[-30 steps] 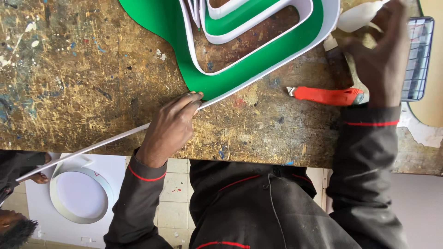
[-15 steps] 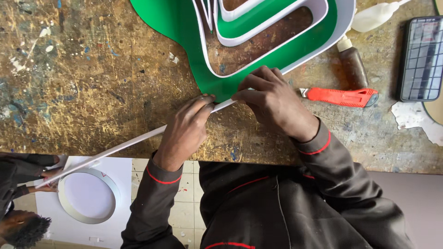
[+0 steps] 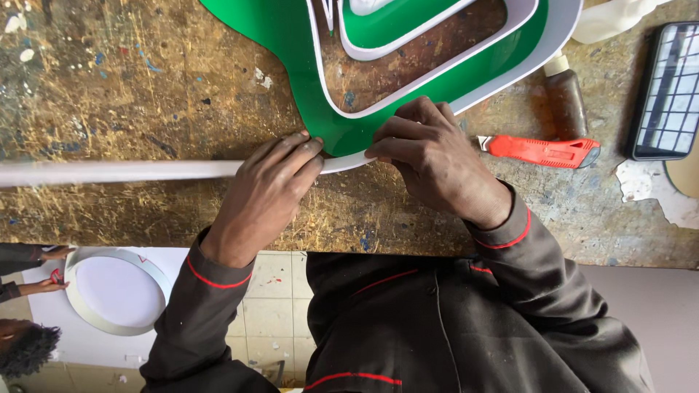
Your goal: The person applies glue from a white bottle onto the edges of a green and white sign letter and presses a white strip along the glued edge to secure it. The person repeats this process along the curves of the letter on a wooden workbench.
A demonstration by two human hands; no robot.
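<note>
**On counter: both hands at strip and green panel edge**

At far left, white strip (image 3: 131, 172) runs flat along the paint-stained counter (image 3: 145, 87). Left hand (image 3: 266, 193): grip closed on the strip, fingertips against the green panel (image 3: 291, 36) edge. Right hand (image 3: 437, 160): fingers curled, pressing the strip onto the panel's curved lower rim. Right of it: red utility knife (image 3: 542, 151), brown bottle (image 3: 566, 94), phone (image 3: 666, 91).

One green sign piece (image 3: 291, 44), one white strip (image 3: 131, 172), one red knife (image 3: 542, 151), one phone (image 3: 666, 91), one bottle (image 3: 566, 94).
</note>
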